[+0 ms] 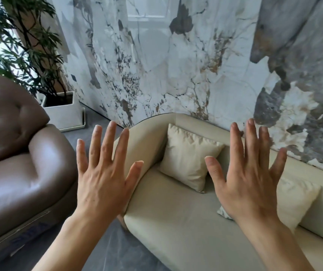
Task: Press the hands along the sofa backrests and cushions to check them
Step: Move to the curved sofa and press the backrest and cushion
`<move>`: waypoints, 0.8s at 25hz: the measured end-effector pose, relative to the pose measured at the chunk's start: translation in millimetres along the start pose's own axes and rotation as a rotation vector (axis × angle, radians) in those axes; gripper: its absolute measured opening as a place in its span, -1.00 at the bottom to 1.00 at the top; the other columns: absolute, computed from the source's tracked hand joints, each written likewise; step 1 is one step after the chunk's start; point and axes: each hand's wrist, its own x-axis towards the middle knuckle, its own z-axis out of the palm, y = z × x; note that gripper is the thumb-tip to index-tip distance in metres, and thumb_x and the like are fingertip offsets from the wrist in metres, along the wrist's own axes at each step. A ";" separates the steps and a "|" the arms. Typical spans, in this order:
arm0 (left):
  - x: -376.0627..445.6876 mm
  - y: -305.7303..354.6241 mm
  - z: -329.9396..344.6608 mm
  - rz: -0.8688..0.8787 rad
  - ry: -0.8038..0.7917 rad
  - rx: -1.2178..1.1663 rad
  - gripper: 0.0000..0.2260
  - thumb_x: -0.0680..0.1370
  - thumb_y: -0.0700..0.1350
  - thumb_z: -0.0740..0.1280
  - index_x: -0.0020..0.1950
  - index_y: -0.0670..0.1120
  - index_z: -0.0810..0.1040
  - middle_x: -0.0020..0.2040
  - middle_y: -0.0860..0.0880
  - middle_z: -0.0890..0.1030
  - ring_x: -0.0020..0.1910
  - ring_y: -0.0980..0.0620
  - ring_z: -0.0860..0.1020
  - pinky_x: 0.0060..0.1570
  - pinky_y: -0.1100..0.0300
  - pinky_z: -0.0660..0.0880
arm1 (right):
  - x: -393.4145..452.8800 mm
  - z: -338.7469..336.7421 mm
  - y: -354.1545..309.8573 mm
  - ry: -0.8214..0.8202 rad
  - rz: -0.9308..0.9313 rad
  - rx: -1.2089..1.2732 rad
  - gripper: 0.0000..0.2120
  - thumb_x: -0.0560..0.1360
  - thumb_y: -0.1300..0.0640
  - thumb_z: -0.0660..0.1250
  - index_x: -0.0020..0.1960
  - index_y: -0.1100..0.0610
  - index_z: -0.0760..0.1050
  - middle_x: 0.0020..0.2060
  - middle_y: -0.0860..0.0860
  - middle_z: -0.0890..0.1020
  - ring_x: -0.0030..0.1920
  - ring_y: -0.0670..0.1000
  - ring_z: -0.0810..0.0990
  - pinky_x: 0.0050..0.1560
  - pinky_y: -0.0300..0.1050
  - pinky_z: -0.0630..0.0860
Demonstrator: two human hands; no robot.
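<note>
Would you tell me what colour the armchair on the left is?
The armchair is glossy brown leather, seen best in the head view.

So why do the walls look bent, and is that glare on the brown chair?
Head view: the wide-angle lens curves the marble wall and cream sofa; bright daylight behind the plant washes out; a soft sheen lies on the brown armchair.

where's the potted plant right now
In the head view the potted plant stands at the upper left, on the floor in the corner, against the marble wall, behind the brown leather armchair and left of the cream sofa.
</note>
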 end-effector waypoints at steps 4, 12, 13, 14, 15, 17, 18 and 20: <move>23.2 -46.9 15.8 0.005 -0.007 -0.005 -0.39 0.56 0.18 0.09 0.54 -0.09 0.26 0.57 -0.16 0.20 0.56 -0.21 0.11 0.46 -0.31 0.06 | 21.8 27.2 -47.0 -0.012 -0.005 -0.002 -0.29 0.53 -0.24 0.06 0.56 0.11 0.08 0.57 0.14 0.09 0.55 0.17 0.01 0.44 0.32 -0.15; 114.5 -87.4 70.7 0.108 -0.048 0.039 -0.39 0.57 0.21 0.07 0.56 -0.07 0.23 0.59 -0.13 0.16 0.57 -0.18 0.07 0.48 -0.30 0.04 | 87.7 110.2 -81.6 0.020 0.103 0.057 -0.30 0.53 -0.25 0.03 0.55 0.12 0.10 0.56 0.14 0.11 0.55 0.19 0.03 0.42 0.38 -0.09; 129.7 -89.8 78.0 0.119 -0.047 0.050 -0.38 0.57 0.21 0.08 0.56 -0.07 0.23 0.59 -0.12 0.15 0.57 -0.18 0.07 0.48 -0.29 0.04 | 98.4 121.2 -83.6 0.023 0.126 0.066 -0.30 0.53 -0.25 0.03 0.54 0.13 0.12 0.56 0.15 0.12 0.54 0.20 0.05 0.41 0.40 -0.06; 144.2 -91.1 85.5 0.132 -0.048 0.057 -0.38 0.57 0.21 0.08 0.56 -0.07 0.23 0.59 -0.12 0.14 0.57 -0.17 0.07 0.48 -0.28 0.03 | 107.0 131.3 -84.8 0.023 0.145 0.061 -0.30 0.53 -0.25 0.02 0.54 0.14 0.12 0.55 0.16 0.14 0.54 0.20 0.06 0.40 0.41 -0.04; 158.1 -91.5 93.3 0.146 -0.048 0.056 -0.38 0.57 0.21 0.07 0.56 -0.06 0.22 0.59 -0.12 0.14 0.58 -0.17 0.06 0.49 -0.27 0.00 | 115.6 140.1 -85.0 0.024 0.157 0.055 -0.30 0.53 -0.25 0.02 0.54 0.14 0.13 0.55 0.16 0.14 0.54 0.20 0.07 0.39 0.41 -0.03; 186.6 -88.7 110.8 0.172 -0.054 0.030 -0.39 0.57 0.21 0.07 0.57 -0.06 0.21 0.60 -0.11 0.13 0.58 -0.15 0.04 0.51 -0.24 -0.04 | 134.4 153.4 -80.6 0.015 0.179 0.033 -0.30 0.54 -0.25 0.02 0.54 0.14 0.12 0.55 0.16 0.14 0.54 0.20 0.07 0.40 0.40 -0.03; 197.5 -85.7 118.8 0.184 -0.059 0.019 -0.39 0.57 0.21 0.07 0.56 -0.05 0.21 0.60 -0.11 0.13 0.58 -0.15 0.03 0.51 -0.23 -0.04 | 141.2 158.6 -76.8 0.008 0.190 0.010 -0.30 0.54 -0.25 0.02 0.54 0.13 0.11 0.55 0.15 0.13 0.54 0.19 0.06 0.40 0.39 -0.04; 215.5 -77.8 135.5 0.216 -0.063 -0.017 -0.39 0.57 0.20 0.08 0.56 -0.05 0.21 0.59 -0.12 0.15 0.58 -0.15 0.04 0.49 -0.25 -0.01 | 150.8 167.6 -68.3 -0.001 0.227 -0.022 -0.30 0.54 -0.26 0.00 0.55 0.12 0.11 0.56 0.14 0.12 0.55 0.17 0.05 0.41 0.36 -0.06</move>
